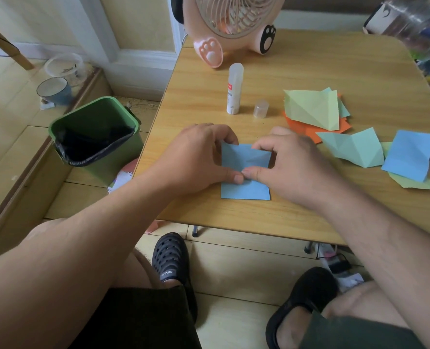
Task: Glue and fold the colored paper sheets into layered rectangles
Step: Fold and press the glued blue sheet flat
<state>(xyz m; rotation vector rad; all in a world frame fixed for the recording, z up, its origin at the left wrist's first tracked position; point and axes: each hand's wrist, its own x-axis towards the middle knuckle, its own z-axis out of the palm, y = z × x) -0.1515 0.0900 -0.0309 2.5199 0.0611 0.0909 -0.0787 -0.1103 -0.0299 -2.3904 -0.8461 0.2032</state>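
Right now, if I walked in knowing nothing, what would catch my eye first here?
Probably the two hands, left hand and right hand, pinching a blue paper near the table's front edge. Behind them stands an uncapped glue stick with its cap beside it. A pink fan sits at the back, and a green bin is on the floor to the left.

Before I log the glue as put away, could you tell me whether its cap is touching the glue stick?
Apart. The head view shows bare table between the upright glue stick and the cap standing to its right.
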